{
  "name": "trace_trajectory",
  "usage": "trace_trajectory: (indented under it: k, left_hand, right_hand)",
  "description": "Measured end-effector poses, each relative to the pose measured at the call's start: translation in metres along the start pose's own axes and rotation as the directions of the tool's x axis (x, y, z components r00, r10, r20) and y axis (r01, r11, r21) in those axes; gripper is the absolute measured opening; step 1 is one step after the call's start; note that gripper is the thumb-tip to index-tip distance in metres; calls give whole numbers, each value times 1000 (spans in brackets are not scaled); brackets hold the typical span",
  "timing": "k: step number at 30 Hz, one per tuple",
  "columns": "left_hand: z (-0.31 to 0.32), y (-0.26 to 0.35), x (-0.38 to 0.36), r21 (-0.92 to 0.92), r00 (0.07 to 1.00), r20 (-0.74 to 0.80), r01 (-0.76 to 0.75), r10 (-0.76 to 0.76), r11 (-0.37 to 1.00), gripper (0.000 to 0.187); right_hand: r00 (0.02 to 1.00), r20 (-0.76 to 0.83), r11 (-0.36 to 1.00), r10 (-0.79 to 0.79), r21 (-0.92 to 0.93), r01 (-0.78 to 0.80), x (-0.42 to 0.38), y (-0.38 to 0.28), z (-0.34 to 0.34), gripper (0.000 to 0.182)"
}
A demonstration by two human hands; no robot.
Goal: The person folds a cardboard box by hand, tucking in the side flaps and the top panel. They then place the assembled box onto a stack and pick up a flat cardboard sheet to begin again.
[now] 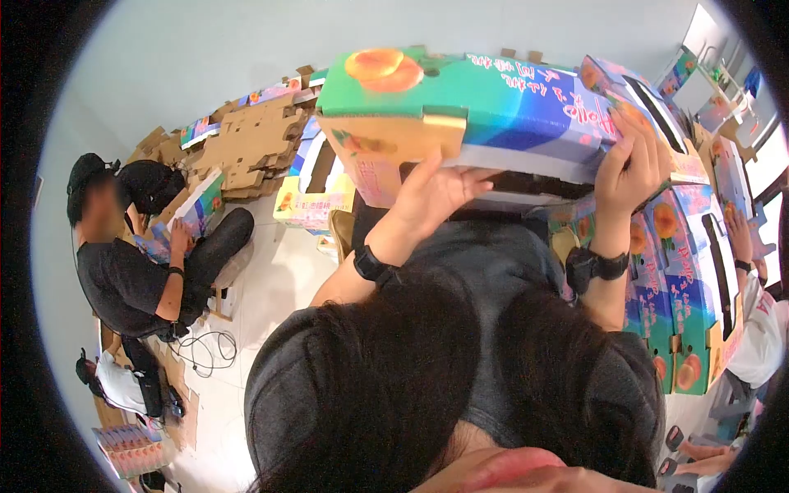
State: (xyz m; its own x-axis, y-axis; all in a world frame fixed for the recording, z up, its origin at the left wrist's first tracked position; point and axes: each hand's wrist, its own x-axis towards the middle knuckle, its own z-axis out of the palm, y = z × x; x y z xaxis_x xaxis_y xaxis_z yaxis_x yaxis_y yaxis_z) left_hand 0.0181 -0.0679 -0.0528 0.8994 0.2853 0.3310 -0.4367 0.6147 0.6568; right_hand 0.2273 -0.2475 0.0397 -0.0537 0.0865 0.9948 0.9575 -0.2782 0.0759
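Note:
A colorful cardboard fruit box (pixel 509 103), green and blue with printed peaches, is in front of me above my lap. It lies tilted with a long dark opening on the side toward me. My left hand (pixel 436 195) is at its near left corner, palm up, the thumb against the tan tab and the other fingers stretched out by the opening. My right hand (pixel 633 164) grips the right end, fingers bent over the top edge. What lies inside the box is hidden.
Finished boxes (pixel 678 287) stand stacked at my right, and another box (pixel 316 197) stands at left. Flat cardboard (pixel 255 144) is piled behind. A seated co-worker (pixel 131 271) handles a box at left; another person (pixel 752 329) is at right. A cable (pixel 205 352) lies on the floor.

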Motion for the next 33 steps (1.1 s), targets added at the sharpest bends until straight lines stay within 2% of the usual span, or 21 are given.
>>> trace_trajectory:
  k: [2, 3, 6, 7, 8, 9, 10, 11, 12, 15, 18, 21, 24, 27, 30, 33]
  left_hand:
    - [2, 4, 3, -18, 983, 102, 155, -152, 988, 79]
    - [8, 7, 3, 45, 974, 100, 199, -202, 979, 76]
    - [15, 11, -3, 391, 932, 122, 271, -341, 880, 72]
    - [23, 10, -6, 445, 944, 10, 291, -330, 847, 54]
    - [21, 10, -7, 714, 986, 110, 12, -129, 700, 47]
    - [20, 11, -6, 869, 963, 269, -258, 34, 422, 42]
    - [21, 14, -5, 881, 879, 460, -470, 129, 62, 36]
    - [22, 18, -2, 789, 766, 603, -529, 224, -313, 32]
    - [11, 15, 1, 714, 693, 673, -519, 257, -471, 36]
    - [-5, 17, 17, 673, 655, 688, -417, 312, -610, 37]
    - [-24, 12, 28, 661, 753, 598, -269, 275, -700, 38]
    - [-27, 11, 37, 682, 786, 547, -218, 289, -698, 27]
    - [-27, 13, 44, 686, 767, 554, -200, 325, -699, 17]
    - [-29, 17, 51, 701, 772, 536, -183, 341, -689, 16]
    - [-30, 24, 65, 724, 820, 469, -145, 328, -674, 18]
    - [-37, 30, 82, 752, 843, 425, -125, 331, -647, 26]
  right_hand:
    - [1000, -1, 1000, 7, -29, -7, 2, 7, 9, 24]
    - [999, -31, 1000, 7, -13, -8, 3, 11, 15, 22]
    - [1000, -22, 1000, 11, -27, -12, 7, 21, 27, 20]
    - [998, -57, 1000, -5, 22, 6, 9, 26, 35, 19]
    - [1000, -24, 1000, 1, -7, -2, 11, 29, 39, 18]
    - [1000, 7, 999, 8, -36, -8, 13, 31, 42, 18]
    - [999, 37, 998, 15, -64, -12, 15, 33, 47, 18]
    - [999, 46, 996, 22, -90, -18, 18, 35, 54, 19]
    - [998, 52, 996, 29, -81, -25, 19, 38, 61, 20]
    - [995, 87, 996, 54, -70, -48, 24, 51, 83, 25]
    - [995, 91, 996, 46, -85, -39, 27, 51, 98, 28]
    - [966, 224, 988, 132, -103, -111, 26, 64, 104, 23]
    - [998, -60, 993, -7, -117, 0, 17, 52, 108, 22]
    - [982, -187, 995, -40, -102, 21, 4, 6, 85, 31]
    - [984, 23, 982, -174, 74, 172, -22, -3, 65, 36]
    - [925, 341, 965, -170, 246, 87, -40, -8, 60, 37]
